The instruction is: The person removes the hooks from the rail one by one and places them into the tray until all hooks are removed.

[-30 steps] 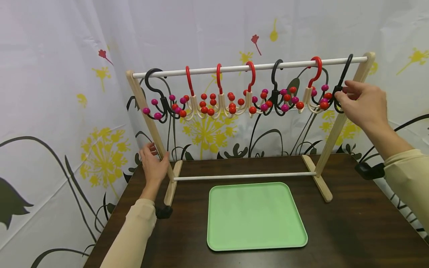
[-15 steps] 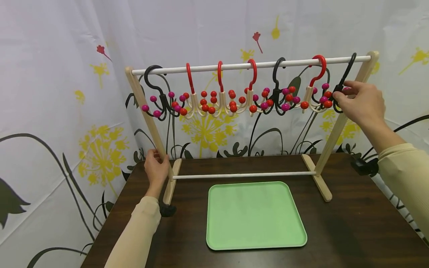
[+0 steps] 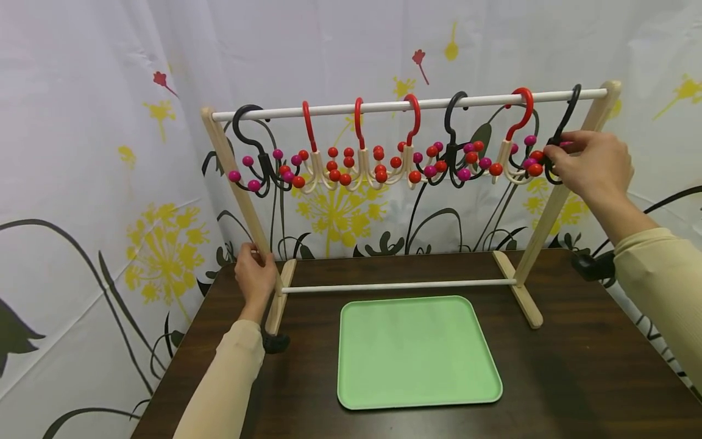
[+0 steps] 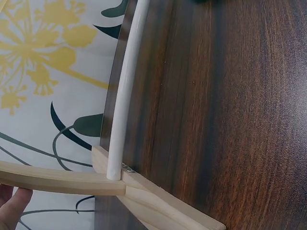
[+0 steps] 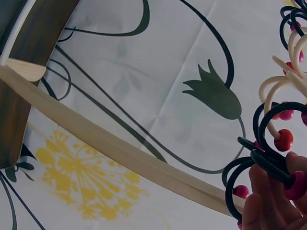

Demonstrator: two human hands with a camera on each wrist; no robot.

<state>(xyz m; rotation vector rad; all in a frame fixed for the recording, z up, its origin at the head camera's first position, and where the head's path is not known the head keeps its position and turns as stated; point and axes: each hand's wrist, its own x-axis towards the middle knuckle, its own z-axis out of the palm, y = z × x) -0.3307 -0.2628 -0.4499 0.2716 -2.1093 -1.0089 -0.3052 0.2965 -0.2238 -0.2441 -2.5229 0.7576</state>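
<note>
A wooden rack with a white top rod [image 3: 384, 107] stands on the table. My left hand [image 3: 255, 279] grips its left wooden post [image 3: 236, 183] low down; in the left wrist view a fingertip [image 4: 17, 201] presses the post's underside. At the rod's right end, my right hand [image 3: 595, 163] pinches a black octopus-shaped hanger [image 3: 570, 113] with pink balls by its neck. That hook remains over the rod. Curled black arms [image 5: 268, 163] and the fingers show in the right wrist view. My palm hides part of this hanger.
Red-hooked cream hangers [image 3: 358, 122] with red balls and other black hangers [image 3: 249, 131] share the rod, several touching. A green tray [image 3: 417, 353] lies before the rack on the brown table [image 3: 592, 360]. A patterned curtain [image 3: 99, 122] hangs behind.
My left hand has moved in from beside the left post and taken hold of it. The right hand stays at the end hanger, almost unmoved. The view shifts slightly.
</note>
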